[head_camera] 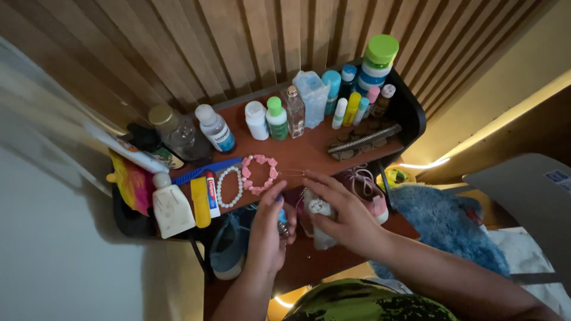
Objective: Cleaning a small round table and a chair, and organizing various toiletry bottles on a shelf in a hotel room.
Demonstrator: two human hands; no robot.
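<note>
On the shelf [309, 156], bottles [276, 117] stand in a row along the far edge, before the slatted wall [238, 41]. Nearer, a bead bracelet [229, 186] lies just left of a flower bracelet [259, 174]. Tubes [205, 199] lie left of these. A comb [364, 139] lies to the right. Both hands, the left hand [267, 229] and the right hand [345, 217], are at the shelf's near edge.

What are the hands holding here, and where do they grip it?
The left hand pinches a small blue-topped item by its side; the right hand wraps a white object. What they are cannot be told.

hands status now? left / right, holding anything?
Left hand: closed on a small blue-tipped item.
Right hand: fingers curled around a small whitish object.
</note>
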